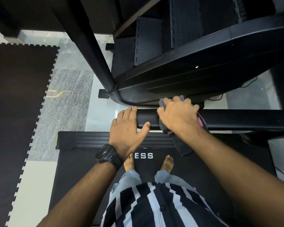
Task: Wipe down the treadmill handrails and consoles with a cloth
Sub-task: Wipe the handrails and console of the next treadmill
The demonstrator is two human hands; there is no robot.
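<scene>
Standing barefoot on the treadmill belt (88, 169), the person had both arms stretched forward to the black handrail (236, 118) that ran crosswise in front of them. The right hand (177, 115) came down on top of the bar with the grey cloth (184, 146) trapped beneath it, fingers curled over the far side so that they gripped cloth and rail together. A bit of the cloth peeked out past the fingertips, and the rest, showing a pink trim, hung down below the bar on the near side.

Just beside it, the left hand (126, 128) held the rounded left end of the handrail, fingers laid over the top and thumb hooked against the near side. There was a black watch (107, 154) on that wrist. The 2 hands sat close but apart, bare rail between them.

Down below, 2 bare feet (167, 163) framed the white letters "ESS" (143, 155) on the belt, under a black-and-white striped shirt (154, 207). Beyond the rail stood a black machine with ribbed steps (147, 40), and a dark puzzle-edged floor mat (15, 95) lay off to the left.
</scene>
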